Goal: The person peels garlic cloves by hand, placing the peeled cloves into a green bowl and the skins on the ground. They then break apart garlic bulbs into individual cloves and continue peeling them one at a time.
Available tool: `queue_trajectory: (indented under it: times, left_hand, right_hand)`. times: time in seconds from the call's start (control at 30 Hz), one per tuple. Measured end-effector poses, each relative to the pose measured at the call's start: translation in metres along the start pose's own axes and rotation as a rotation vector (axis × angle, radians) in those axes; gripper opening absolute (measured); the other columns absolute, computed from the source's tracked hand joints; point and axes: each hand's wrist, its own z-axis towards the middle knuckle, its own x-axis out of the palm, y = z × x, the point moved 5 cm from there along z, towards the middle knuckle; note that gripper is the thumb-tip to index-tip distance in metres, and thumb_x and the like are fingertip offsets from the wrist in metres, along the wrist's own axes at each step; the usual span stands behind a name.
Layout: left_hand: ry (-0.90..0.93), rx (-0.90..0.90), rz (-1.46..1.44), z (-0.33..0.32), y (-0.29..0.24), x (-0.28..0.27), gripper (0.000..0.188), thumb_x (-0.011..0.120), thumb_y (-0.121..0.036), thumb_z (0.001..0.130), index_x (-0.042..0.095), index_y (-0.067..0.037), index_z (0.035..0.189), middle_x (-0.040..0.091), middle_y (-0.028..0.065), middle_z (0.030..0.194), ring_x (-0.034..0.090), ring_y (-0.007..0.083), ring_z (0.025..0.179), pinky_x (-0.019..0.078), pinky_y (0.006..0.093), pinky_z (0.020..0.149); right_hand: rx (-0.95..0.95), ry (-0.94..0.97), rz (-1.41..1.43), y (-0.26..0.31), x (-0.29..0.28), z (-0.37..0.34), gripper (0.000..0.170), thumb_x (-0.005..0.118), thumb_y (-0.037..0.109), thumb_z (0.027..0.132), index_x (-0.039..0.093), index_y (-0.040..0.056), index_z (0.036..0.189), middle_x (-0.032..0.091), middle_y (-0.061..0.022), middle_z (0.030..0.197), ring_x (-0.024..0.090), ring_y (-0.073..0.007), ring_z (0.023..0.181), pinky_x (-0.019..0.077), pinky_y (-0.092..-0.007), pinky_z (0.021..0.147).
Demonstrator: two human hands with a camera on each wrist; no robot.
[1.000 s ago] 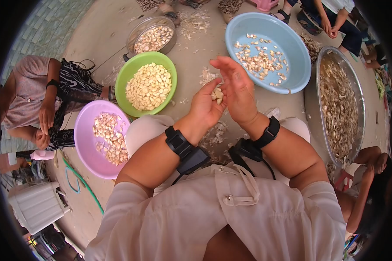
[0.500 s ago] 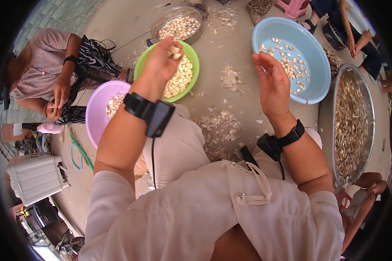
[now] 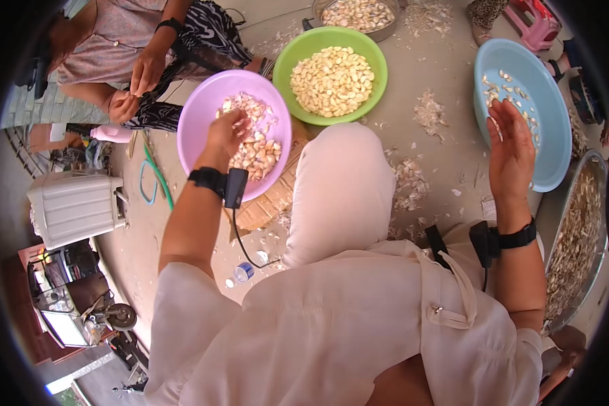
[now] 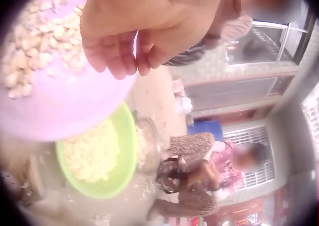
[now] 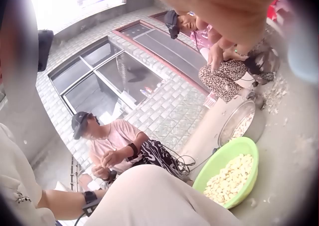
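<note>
My left hand (image 3: 224, 139) is over the purple basin (image 3: 197, 122), beside unpeeled garlic cloves (image 3: 258, 155) lying in it. In the left wrist view, that hand's fingers (image 4: 119, 66) hang loosely bent, thumb near the fingertips, and nothing shows between them. A green basin (image 3: 283, 71) full of pale peeled cloves (image 3: 331, 81) stands against the purple one. My right hand (image 3: 511, 152) is raised at the near side of the blue basin (image 3: 555, 128), overlapping its rim in the head view. Its fingers are relaxed and slightly bent. Scattered cloves lie inside the blue basin.
A big metal tub (image 3: 556, 215) of garlic stands at the right. Behind the green basin is a metal pan (image 3: 387, 30) with more cloves. Garlic skins (image 3: 411, 183) litter the floor. A person (image 3: 125, 61) sits at the left, near a white bin (image 3: 74, 206).
My left hand carried peeled cloves from beside my right hand to the green basin, then moved to the purple basin, cloves no longer visible. My hands parted, and the head view swung left.
</note>
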Motion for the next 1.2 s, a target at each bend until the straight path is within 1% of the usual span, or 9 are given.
queue_trajectory:
  times: [0.23, 0.47, 0.6, 0.63, 0.67, 0.77, 0.83, 1.0, 1.2]
  left_hand:
    - [-0.202, -0.154, 0.362, 0.011, 0.110, -0.074, 0.016, 0.060, -0.023, 0.082, 0.059, -0.011, 0.092, 0.058, 0.0000, 0.083, 0.053, 0.0128, 0.074, 0.0402, 0.0326, 0.061]
    - [0.071, -0.153, 0.841, 0.013, 0.110, -0.026, 0.046, 0.060, -0.031, 0.079, 0.052, -0.009, 0.119, 0.059, 0.0060, 0.105, 0.057, 0.0196, 0.089, 0.0442, 0.0342, 0.075]
    - [0.182, 0.077, 1.200, 0.073, 0.156, -0.034, 0.056, 0.059, -0.037, 0.079, 0.045, -0.008, 0.125, 0.058, 0.0150, 0.109, 0.060, 0.0189, 0.090, 0.0459, 0.0293, 0.083]
    - [0.154, 0.240, 1.362, 0.086, 0.163, -0.038, 0.053, 0.058, -0.036, 0.080, 0.048, -0.007, 0.122, 0.061, 0.0155, 0.101, 0.062, 0.0195, 0.081, 0.0489, 0.0280, 0.076]
    - [0.128, 0.125, 1.276, 0.037, 0.127, -0.008, 0.050, 0.057, -0.037, 0.079, 0.049, -0.007, 0.119, 0.062, 0.0155, 0.095, 0.063, 0.0214, 0.077, 0.0501, 0.0291, 0.071]
    - [0.164, 0.196, 1.576, 0.067, 0.144, -0.031, 0.043, 0.058, -0.038, 0.075, 0.056, -0.006, 0.104, 0.063, 0.0184, 0.092, 0.062, 0.0325, 0.084, 0.0481, 0.0373, 0.077]
    - [0.285, 0.224, 1.583, 0.060, 0.152, -0.034, 0.037, 0.057, -0.037, 0.075, 0.059, -0.005, 0.093, 0.063, 0.0193, 0.090, 0.060, 0.0329, 0.088, 0.0472, 0.0382, 0.079]
    - [0.123, 0.318, 1.699, 0.062, 0.177, -0.053, 0.031, 0.055, -0.035, 0.079, 0.060, -0.007, 0.091, 0.057, 0.0211, 0.090, 0.056, 0.0360, 0.091, 0.0453, 0.0392, 0.081]
    - [0.207, 0.240, 1.606, 0.057, 0.178, -0.057, 0.031, 0.054, -0.035, 0.081, 0.059, -0.008, 0.096, 0.051, 0.0229, 0.102, 0.052, 0.0373, 0.095, 0.0436, 0.0405, 0.083]
  right_hand:
    - [0.062, 0.012, -0.053, -0.006, 0.008, -0.005, 0.035, 0.042, 0.020, 0.091, 0.047, -0.0006, 0.119, 0.052, -0.0122, 0.117, 0.048, -0.0180, 0.108, 0.0345, -0.0312, 0.094]
    - [0.086, 0.021, -0.090, -0.011, 0.010, -0.008, 0.034, 0.044, 0.021, 0.090, 0.050, 0.0020, 0.118, 0.053, -0.0105, 0.117, 0.049, -0.0160, 0.107, 0.0348, -0.0303, 0.093]
    - [0.062, 0.028, -0.052, -0.012, 0.005, -0.006, 0.031, 0.049, 0.021, 0.089, 0.053, 0.0036, 0.114, 0.055, -0.0074, 0.114, 0.050, -0.0134, 0.103, 0.0375, -0.0274, 0.089]
    - [0.060, 0.023, -0.060, -0.011, 0.005, -0.007, 0.031, 0.049, 0.021, 0.088, 0.053, 0.0039, 0.114, 0.056, -0.0069, 0.113, 0.051, -0.0131, 0.102, 0.0377, -0.0269, 0.088]
    - [0.061, 0.021, -0.067, -0.009, 0.004, -0.007, 0.031, 0.049, 0.021, 0.088, 0.054, 0.0042, 0.113, 0.056, -0.0064, 0.113, 0.051, -0.0127, 0.101, 0.0380, -0.0265, 0.088]
    - [0.066, 0.025, -0.062, -0.006, 0.006, -0.007, 0.030, 0.050, 0.022, 0.088, 0.055, 0.0048, 0.112, 0.057, -0.0049, 0.110, 0.051, -0.0118, 0.098, 0.0383, -0.0259, 0.087]
    - [0.071, 0.028, -0.052, -0.003, 0.007, -0.007, 0.030, 0.050, 0.022, 0.088, 0.055, 0.0047, 0.112, 0.057, -0.0042, 0.109, 0.051, -0.0113, 0.097, 0.0385, -0.0256, 0.086]
    - [0.069, 0.052, -0.057, 0.001, 0.009, -0.010, 0.031, 0.049, 0.023, 0.088, 0.054, 0.0037, 0.112, 0.055, -0.0046, 0.110, 0.051, -0.0117, 0.096, 0.0386, -0.0262, 0.085]
    - [0.072, 0.044, -0.062, 0.004, 0.008, -0.015, 0.031, 0.048, 0.023, 0.089, 0.054, 0.0033, 0.112, 0.056, -0.0044, 0.108, 0.052, -0.0113, 0.095, 0.0397, -0.0258, 0.084]
